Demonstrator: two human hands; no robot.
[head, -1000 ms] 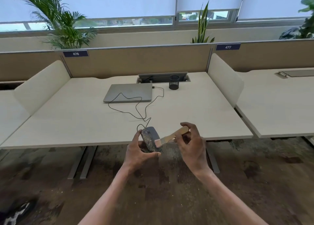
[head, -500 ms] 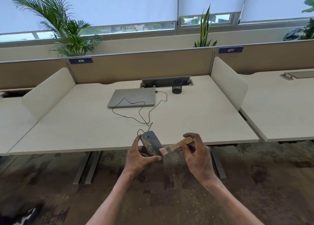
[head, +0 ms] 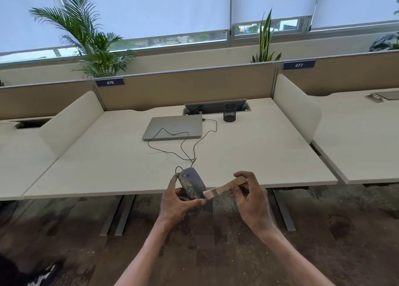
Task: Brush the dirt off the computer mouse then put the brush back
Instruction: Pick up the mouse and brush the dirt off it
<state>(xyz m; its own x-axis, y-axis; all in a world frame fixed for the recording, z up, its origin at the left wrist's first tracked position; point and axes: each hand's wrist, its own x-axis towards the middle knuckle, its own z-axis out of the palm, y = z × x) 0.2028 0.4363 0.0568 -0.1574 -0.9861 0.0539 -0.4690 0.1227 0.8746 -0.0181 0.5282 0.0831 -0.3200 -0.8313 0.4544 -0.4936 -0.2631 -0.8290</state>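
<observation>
Head view shows the grey wired computer mouse [head: 192, 185], its left side caked with pale dirt, held in the air just off the near edge of the pale wooden desk [head: 121, 167]. The left hand [head: 180, 203] grips it, fingers curled behind it and thumb pressed under its lower end. The right hand [head: 251, 199] pinches the handle of the small wooden-handled brush [head: 224, 187], whose light bristles touch the mouse's lower right side. Compared with half a second ago, the brush sits at much the same spot on the mouse and both hands keep their grips. The mouse's thin black cable [head: 183, 147] loops back across the desk to the closed silver laptop [head: 173, 127] near the far edge, and a black mesh pen cup [head: 229, 112] stands just right of it.
</observation>
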